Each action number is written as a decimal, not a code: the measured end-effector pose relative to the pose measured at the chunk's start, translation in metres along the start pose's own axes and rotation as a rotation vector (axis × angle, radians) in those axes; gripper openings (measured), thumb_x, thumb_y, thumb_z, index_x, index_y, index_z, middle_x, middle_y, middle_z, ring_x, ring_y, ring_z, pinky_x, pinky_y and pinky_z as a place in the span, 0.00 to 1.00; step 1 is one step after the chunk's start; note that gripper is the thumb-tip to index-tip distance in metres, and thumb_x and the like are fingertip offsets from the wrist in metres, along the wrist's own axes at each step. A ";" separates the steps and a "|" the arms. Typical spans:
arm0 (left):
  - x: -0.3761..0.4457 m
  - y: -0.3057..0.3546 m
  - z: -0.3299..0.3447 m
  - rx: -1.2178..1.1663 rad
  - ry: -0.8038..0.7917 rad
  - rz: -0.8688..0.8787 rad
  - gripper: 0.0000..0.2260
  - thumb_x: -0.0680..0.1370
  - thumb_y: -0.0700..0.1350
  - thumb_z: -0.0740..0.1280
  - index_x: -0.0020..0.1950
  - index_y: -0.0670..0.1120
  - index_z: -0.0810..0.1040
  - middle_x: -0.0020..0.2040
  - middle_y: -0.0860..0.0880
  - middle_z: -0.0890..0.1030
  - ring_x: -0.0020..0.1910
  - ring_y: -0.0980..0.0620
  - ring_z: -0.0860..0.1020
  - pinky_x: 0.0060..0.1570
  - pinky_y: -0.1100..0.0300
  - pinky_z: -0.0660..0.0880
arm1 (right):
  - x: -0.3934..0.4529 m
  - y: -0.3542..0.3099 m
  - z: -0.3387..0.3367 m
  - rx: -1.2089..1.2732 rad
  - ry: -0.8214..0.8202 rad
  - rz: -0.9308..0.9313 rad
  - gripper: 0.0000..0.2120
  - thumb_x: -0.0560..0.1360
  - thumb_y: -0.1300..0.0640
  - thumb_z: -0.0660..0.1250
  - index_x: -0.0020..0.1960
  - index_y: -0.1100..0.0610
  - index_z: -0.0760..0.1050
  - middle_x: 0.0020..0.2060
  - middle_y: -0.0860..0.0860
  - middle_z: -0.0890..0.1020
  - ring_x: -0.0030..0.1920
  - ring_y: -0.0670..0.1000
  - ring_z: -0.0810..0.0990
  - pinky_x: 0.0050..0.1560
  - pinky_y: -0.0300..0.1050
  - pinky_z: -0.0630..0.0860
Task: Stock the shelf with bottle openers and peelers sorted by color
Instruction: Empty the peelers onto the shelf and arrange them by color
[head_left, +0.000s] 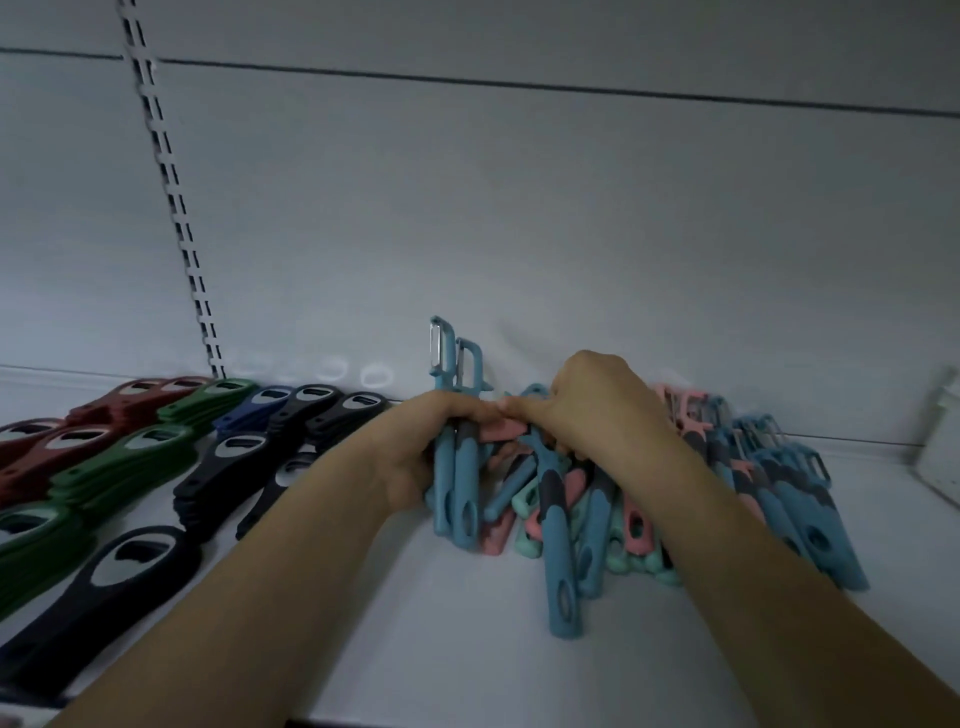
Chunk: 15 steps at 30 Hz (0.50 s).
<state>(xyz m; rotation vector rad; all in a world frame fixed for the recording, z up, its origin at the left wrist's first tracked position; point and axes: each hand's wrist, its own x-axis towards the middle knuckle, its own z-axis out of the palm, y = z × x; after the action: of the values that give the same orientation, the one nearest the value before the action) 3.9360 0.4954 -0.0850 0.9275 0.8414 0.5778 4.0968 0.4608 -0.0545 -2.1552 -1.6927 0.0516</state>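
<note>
Gripping two blue peelers (457, 467) upright, the left hand (431, 447) has its fingers curled round their handles, the blades standing up toward the shelf's back panel (519, 208). The right hand (597, 405) lies knuckles-up on the loose heap of peelers (582, 514) just beside it, fingers bent down into the pile; whether they have closed on one I cannot tell. The two hands touch at the fingertips. That heap mixes blue, pink and mint handles, crossed over one another, and farther right a tidier run of blue peelers (800, 499) lies side by side with pink ones behind. All of it sits directly on the white shelf (441, 623) — no box or bin holds anything. At the left, bottle openers are stacked by colour: dark red (47, 457), green (130, 462), blue (249, 410) and black (234, 467), with another black one (104, 592) nearest the front edge. A slotted upright (176, 218) runs down the back panel — blurred in this view.
</note>
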 end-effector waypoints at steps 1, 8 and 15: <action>0.000 0.000 -0.001 -0.018 0.011 0.010 0.11 0.78 0.43 0.65 0.50 0.39 0.85 0.46 0.41 0.83 0.39 0.46 0.81 0.51 0.53 0.81 | 0.001 0.002 0.000 -0.004 -0.018 0.001 0.32 0.65 0.28 0.70 0.36 0.59 0.76 0.33 0.52 0.81 0.33 0.52 0.80 0.32 0.44 0.74; 0.000 0.000 0.000 -0.017 0.132 0.042 0.15 0.82 0.40 0.59 0.66 0.35 0.74 0.53 0.33 0.83 0.42 0.40 0.82 0.45 0.49 0.83 | -0.002 0.026 -0.012 0.037 -0.141 0.019 0.23 0.70 0.37 0.73 0.33 0.57 0.78 0.19 0.47 0.78 0.22 0.42 0.76 0.26 0.37 0.69; -0.001 0.000 -0.006 0.082 0.169 0.052 0.09 0.78 0.30 0.62 0.55 0.34 0.79 0.46 0.40 0.84 0.39 0.47 0.83 0.36 0.58 0.83 | -0.007 0.027 -0.008 -0.112 -0.110 -0.020 0.25 0.68 0.34 0.72 0.34 0.56 0.74 0.22 0.47 0.77 0.26 0.46 0.76 0.27 0.40 0.68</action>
<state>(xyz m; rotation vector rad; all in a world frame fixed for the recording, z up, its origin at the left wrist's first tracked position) 3.9305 0.4975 -0.0864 0.9871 1.0006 0.6775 4.1221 0.4465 -0.0574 -2.2544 -1.8180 0.0730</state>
